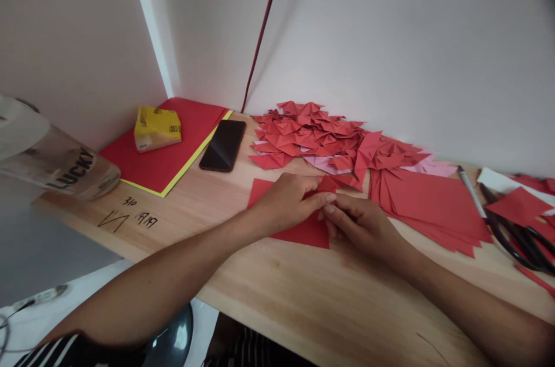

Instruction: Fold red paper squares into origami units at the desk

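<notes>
A red paper sheet (303, 232) lies flat on the wooden table (329, 292), partly folded. My left hand (289, 200) rests on top of it, fingers curled and pressing a fold. My right hand (362, 225) meets it from the right, its fingertips pinching the paper's folded edge. Just behind the hands lies a heap of folded red paper pieces (316, 136), with a few pink ones mixed in. To the right sits a stack of flat red sheets (433, 205).
A black phone (223, 145) lies at the back left beside a red and yellow paper pad (173, 153) carrying a yellow tissue pack (156, 128). A clear cup (56, 165) lies at far left. Black scissors (520, 240) and a pen (470, 191) are at far right.
</notes>
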A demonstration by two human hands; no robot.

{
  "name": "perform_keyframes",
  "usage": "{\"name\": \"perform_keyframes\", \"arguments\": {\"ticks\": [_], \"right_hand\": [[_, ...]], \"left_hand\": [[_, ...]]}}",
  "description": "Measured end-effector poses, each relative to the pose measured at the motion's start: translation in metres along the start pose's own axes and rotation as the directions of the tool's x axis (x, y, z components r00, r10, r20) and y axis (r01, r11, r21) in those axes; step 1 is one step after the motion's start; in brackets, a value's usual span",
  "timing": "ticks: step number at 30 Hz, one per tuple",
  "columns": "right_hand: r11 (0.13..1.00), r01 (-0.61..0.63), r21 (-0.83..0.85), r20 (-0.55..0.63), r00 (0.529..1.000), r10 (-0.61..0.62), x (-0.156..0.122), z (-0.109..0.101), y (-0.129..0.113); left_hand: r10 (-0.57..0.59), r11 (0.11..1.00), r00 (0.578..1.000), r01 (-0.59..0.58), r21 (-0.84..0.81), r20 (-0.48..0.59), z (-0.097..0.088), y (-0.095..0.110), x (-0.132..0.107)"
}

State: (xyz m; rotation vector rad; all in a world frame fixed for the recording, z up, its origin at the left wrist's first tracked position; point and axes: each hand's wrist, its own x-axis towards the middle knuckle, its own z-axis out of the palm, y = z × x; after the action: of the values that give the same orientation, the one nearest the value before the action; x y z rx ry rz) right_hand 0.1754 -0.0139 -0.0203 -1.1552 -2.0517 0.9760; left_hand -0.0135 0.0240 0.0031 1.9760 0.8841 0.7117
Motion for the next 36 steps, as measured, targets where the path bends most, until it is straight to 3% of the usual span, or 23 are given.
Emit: {"name": "perform_keyframes", "arguments": {"ticks": [36], "right_hand": [[1.000, -0.011, 0.013, -0.008, 1.000, 0.011, 0.0001, 0.0010, -0.0018]], "left_hand": [[0.010, 1.000, 1.000, -0.010, -0.005, 0.004, -0.0008, 0.0019, -0.0002]]}}
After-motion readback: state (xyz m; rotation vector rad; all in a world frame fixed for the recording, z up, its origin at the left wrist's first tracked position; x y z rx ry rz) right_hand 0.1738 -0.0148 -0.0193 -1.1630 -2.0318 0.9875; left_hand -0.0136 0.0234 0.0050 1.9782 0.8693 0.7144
